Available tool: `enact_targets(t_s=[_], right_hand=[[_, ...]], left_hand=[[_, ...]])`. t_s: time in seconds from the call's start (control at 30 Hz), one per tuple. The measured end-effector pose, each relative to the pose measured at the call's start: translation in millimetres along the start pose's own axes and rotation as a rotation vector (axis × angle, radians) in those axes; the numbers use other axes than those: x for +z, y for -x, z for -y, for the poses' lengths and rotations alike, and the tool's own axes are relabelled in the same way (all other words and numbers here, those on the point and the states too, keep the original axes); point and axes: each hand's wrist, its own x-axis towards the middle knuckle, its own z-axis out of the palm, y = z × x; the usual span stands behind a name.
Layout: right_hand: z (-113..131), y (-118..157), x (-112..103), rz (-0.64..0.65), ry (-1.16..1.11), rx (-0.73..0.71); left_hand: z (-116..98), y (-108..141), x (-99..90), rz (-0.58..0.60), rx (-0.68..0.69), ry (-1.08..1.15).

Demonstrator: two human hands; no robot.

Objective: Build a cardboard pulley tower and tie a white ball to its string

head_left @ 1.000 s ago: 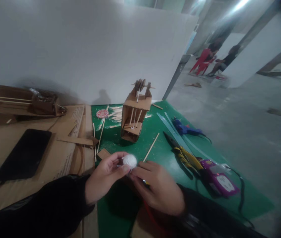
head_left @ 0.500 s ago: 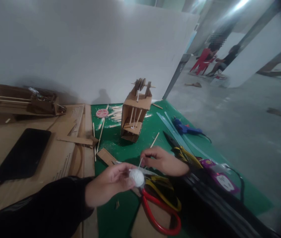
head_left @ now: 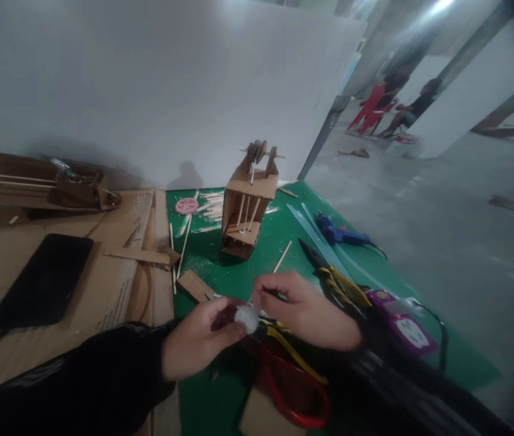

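Note:
Between the thumb and fingers of my left hand (head_left: 202,336) is a small ball of white string (head_left: 246,319). My right hand (head_left: 302,306) is just to its right, fingers pinched on the loose end of the string, which runs down to the ball. Beneath both hands lie scissors with red handles (head_left: 318,418) and a yellow-handled tool (head_left: 295,351), partly hidden and in shadow. A cardboard strip (head_left: 193,284) lies by my left fingertips. Beyond the hands stands an upright cardboard frame (head_left: 252,188) with sticks inside and round discs on a rod at its top.
Pliers (head_left: 329,272), a blue glue gun (head_left: 342,230), clear glue sticks (head_left: 311,227) and a purple power socket (head_left: 408,333) lie on the right. Wooden sticks (head_left: 214,209) are at the back. A black phone (head_left: 43,281) and another cardboard model (head_left: 34,181) are left. Two people sit far off.
My right hand has come slightly closer to the ball, and less string shows between them. The ball has shifted a little up and left in my left hand.

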Motion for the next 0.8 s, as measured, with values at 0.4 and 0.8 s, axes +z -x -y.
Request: enact_targets(t_s=[0.4, 0.8], right_hand=[[1, 15, 32, 0.02, 0.135, -0.132], [-48, -7, 10, 0.083, -0.268, 0.173]], left_hand=[[-14, -1, -3.1, -0.068, 0.086, 0.099], [-24, 8, -1.0, 0.168, -0.005, 0.058]])
